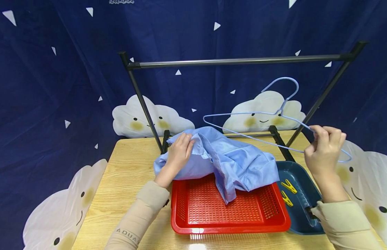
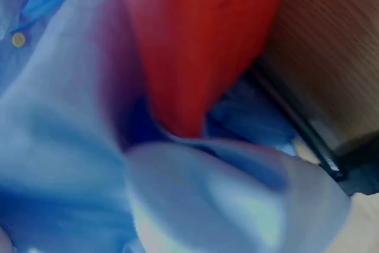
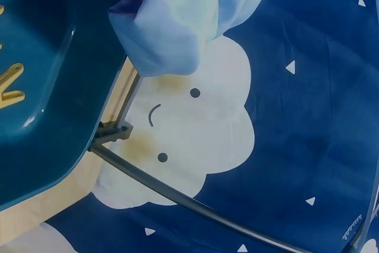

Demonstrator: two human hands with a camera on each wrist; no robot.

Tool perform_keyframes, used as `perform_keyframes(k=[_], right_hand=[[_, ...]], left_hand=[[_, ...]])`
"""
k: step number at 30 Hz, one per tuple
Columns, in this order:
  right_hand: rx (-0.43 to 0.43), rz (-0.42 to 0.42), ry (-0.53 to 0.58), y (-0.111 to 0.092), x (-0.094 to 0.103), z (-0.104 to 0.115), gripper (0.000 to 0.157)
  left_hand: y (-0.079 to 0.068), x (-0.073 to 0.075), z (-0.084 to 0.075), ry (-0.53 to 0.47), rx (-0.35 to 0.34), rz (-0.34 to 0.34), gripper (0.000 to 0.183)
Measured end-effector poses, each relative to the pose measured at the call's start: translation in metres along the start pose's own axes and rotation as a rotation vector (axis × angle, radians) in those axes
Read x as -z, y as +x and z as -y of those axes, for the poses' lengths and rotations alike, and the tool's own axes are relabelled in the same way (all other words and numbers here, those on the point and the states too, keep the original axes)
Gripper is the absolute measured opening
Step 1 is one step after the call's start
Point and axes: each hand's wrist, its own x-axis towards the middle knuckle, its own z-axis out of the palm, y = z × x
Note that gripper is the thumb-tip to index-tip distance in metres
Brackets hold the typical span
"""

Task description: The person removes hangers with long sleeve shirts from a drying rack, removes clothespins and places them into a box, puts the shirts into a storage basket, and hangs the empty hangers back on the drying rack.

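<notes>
A light blue shirt (image 1: 243, 152) lies bunched over the back part of a red basket (image 1: 224, 208). My left hand (image 1: 179, 151) grips its upper edge on the left, with the thumb against the cloth. In the left wrist view the shirt (image 2: 65, 140) fills much of the picture, blurred, with one yellowish button (image 2: 18, 39). In my right hand (image 1: 325, 149) is a thin blue wire hanger (image 1: 280, 111), held at its right end above the table. Its hook points up, and its left end hangs over the shirt, apart from my left hand.
Beside the basket on the right stands a dark teal tray (image 1: 282, 166) holding yellow clothespins (image 1: 288, 186). A black-framed rack with a metal bar (image 1: 237, 61) spans the back of the wooden table (image 1: 131, 163). Behind hangs a dark blue curtain (image 1: 181, 31) with clouds.
</notes>
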Motion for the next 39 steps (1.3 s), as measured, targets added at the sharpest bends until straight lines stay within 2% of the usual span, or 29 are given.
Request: perform_keyframes(k=[5,14,18,23,25,29,39], right_hand=[[-0.012,0.002,-0.004,0.001,0.0,0.001,0.032],[-0.043,-0.018,-0.022,0.003,0.001,0.002,0.03],[-0.051,-0.012,-0.029,0.003,0.001,0.001,0.029],[-0.05,-0.004,-0.033,0.001,0.001,-0.001,0.026],[-0.051,-0.004,-0.032,0.0,0.001,-0.002,0.026],[-0.053,0.005,-0.034,-0.002,0.001,-0.004,0.027],[-0.062,0.02,-0.028,-0.008,-0.003,-0.01,0.028]], left_hand=[[0.009,-0.005,-0.022,0.004,-0.131,0.037,0.043],[0.023,-0.022,-0.062,0.064,-0.344,0.127,0.014],[0.02,-0.035,-0.071,0.097,-0.417,0.183,0.013],[0.008,-0.056,-0.078,0.135,-0.481,0.252,0.017],[0.002,-0.065,-0.08,0.145,-0.504,0.283,0.018],[-0.009,-0.081,-0.083,0.176,-0.525,0.389,0.019],[-0.036,-0.107,-0.092,0.343,-0.471,0.701,0.024]])
